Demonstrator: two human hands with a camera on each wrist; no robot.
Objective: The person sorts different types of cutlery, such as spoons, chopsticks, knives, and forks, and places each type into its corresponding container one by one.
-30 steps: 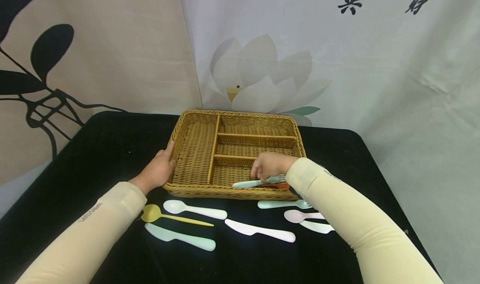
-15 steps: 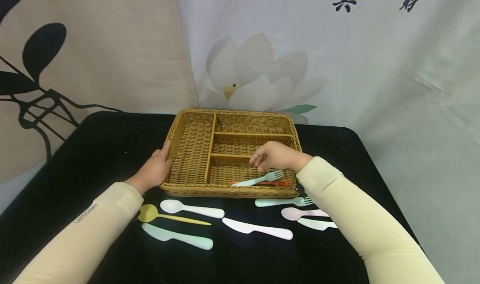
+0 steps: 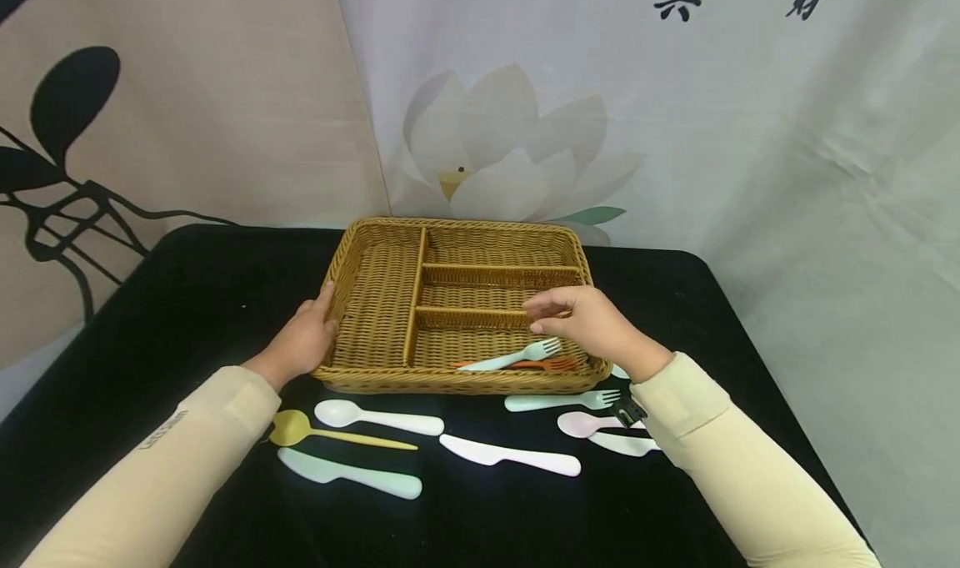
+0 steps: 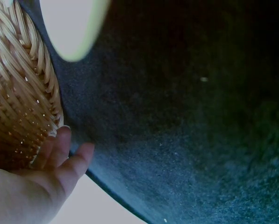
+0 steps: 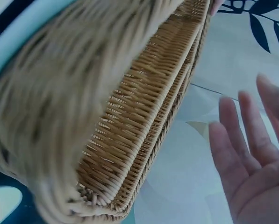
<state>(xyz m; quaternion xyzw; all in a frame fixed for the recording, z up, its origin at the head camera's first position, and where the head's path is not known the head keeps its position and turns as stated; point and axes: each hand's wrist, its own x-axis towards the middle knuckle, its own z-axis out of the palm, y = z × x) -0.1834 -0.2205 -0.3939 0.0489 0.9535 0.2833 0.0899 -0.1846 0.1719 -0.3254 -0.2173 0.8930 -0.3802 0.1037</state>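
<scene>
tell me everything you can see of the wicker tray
The tray looks woven from brown wicker, rectangular with rounded corners. Dividers make one long compartment on the left and three on the right. It sits flat on the black table. A pale green fork and an orange fork lie in the nearest right compartment. The left hand touches its left side; the right hand hovers over it.

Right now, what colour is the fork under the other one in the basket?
Orange. That fork shows best in the head view.
</scene>
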